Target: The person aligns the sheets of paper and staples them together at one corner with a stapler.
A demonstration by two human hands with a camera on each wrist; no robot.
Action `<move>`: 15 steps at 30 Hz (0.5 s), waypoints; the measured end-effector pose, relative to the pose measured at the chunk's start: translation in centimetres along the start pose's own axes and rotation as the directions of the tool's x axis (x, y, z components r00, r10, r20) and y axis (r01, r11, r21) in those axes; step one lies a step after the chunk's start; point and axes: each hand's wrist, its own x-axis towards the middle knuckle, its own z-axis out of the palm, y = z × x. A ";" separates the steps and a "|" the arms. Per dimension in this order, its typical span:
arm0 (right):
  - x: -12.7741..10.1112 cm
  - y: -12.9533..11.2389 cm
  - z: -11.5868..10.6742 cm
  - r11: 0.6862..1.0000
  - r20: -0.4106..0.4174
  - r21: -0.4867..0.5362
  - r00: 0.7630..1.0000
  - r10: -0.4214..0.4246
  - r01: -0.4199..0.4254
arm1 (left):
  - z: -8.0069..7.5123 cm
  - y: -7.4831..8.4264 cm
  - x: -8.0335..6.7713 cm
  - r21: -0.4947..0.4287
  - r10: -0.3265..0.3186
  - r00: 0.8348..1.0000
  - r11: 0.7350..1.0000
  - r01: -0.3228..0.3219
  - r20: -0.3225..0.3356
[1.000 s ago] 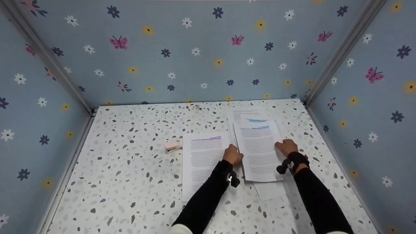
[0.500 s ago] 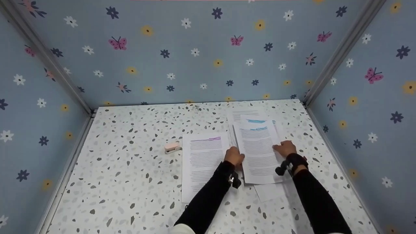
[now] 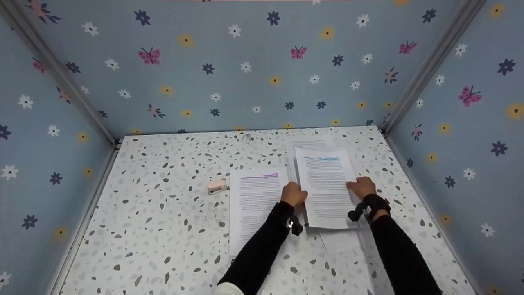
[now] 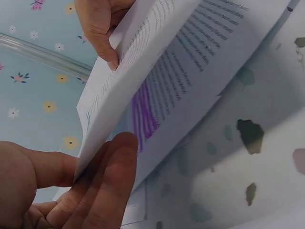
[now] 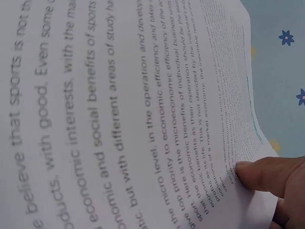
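Observation:
Printed sheets (image 3: 327,192) with blue highlighter near the top are held up off the table, between both hands. At their left edge my left hand (image 3: 293,194) pinches the paper, thumb on one side and fingers on the other in the left wrist view. My right hand (image 3: 362,187) pinches the right edge, its thumb (image 5: 259,174) pressed on the printed face in the right wrist view. Beneath the raised sheets, the left wrist view shows a page with purple strokes (image 4: 145,114). How many sheets are held cannot be told.
A page with a purple mark (image 3: 256,200) lies to the left, partly under my left sleeve. Beside it sits a small pink stapler (image 3: 217,186). Other papers (image 3: 337,241) show beneath and behind the held sheets. Flower-patterned walls (image 3: 245,53) enclose the speckled table (image 3: 163,213).
The held sheets shift slightly. Two staggered blue-marked tops showed before; now a single blue-marked top page shows, with the other blue mark covered. Both hands stay at the edges.

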 end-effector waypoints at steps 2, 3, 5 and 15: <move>-0.1 -0.4 -0.1 1.000 -0.002 0.018 1.000 0.001 -0.001 | -0.5 0.1 0.1 -0.005 0.005 1.000 1.000 -0.005 0.004; -0.2 -0.7 -0.2 1.000 -0.001 0.025 1.000 -0.006 0.006 | -0.7 0.1 0.2 -0.009 0.005 1.000 1.000 -0.005 0.006; -0.3 -1.2 -0.3 0.999 0.000 0.049 1.000 -0.010 0.010 | -1.4 0.2 0.3 -0.025 -0.007 1.000 1.000 0.008 0.017; -0.9 -4.2 -0.8 0.980 -0.051 0.172 0.995 -0.091 0.098 | -5.1 0.3 0.3 -0.166 -0.084 0.995 0.982 0.091 0.051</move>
